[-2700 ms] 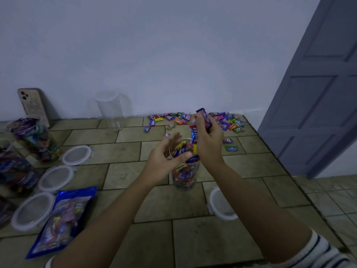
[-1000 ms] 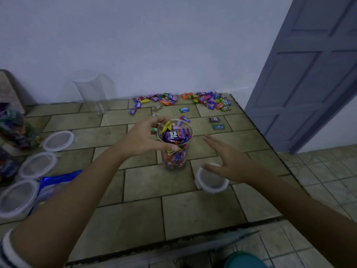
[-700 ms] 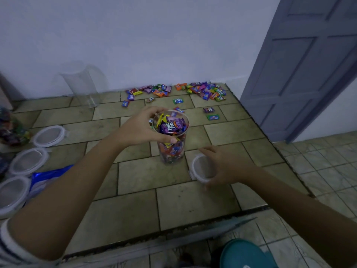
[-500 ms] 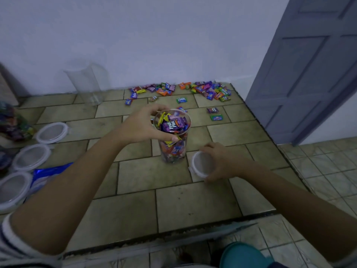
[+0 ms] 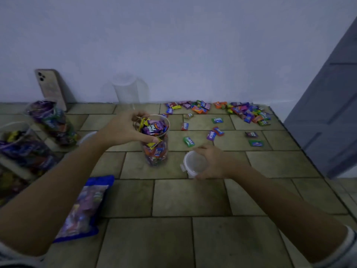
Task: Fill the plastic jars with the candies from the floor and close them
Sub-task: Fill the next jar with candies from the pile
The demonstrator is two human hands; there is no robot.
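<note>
Vs 0.5 s ago: the view has swung left, so the phone [image 5: 51,88] leaning on the wall, the rear filled jar [image 5: 52,120] and the near filled jar [image 5: 21,147] are now in frame at left. The row of lids seen lower left is out of sight. Hands barely changed. Left hand [image 5: 123,130] still grips the rim of the candy jar [image 5: 156,149], centre frame, thumb on the near side. Right hand [image 5: 212,163] is still curled round the lid [image 5: 195,164], just right of that jar. Can't tell if the lid is off the tiles.

Counts:
- Jars: 4. 1 in hand, open & full to the brim; 2 filled at left; 1 empty jar [image 5: 126,89] by the wall, upper centre.
- Candy: 2 heaps by the wall, upper right, i.e. left heap [image 5: 193,108] & right heap [image 5: 249,113]. Approx 8 loose candies [image 5: 188,141] lie between the heaps & the hands.
- 1 blue candy bag [image 5: 85,207], lower left.
- 1 door [image 5: 332,113], right edge.

Hidden/unclear: a second lid [image 5: 87,136] peeks out behind the left forearm, mostly covered. The near filled jar is cut by the frame edge, and the stuff below it is too blurred to name. The empty jar is faint against the wall.
</note>
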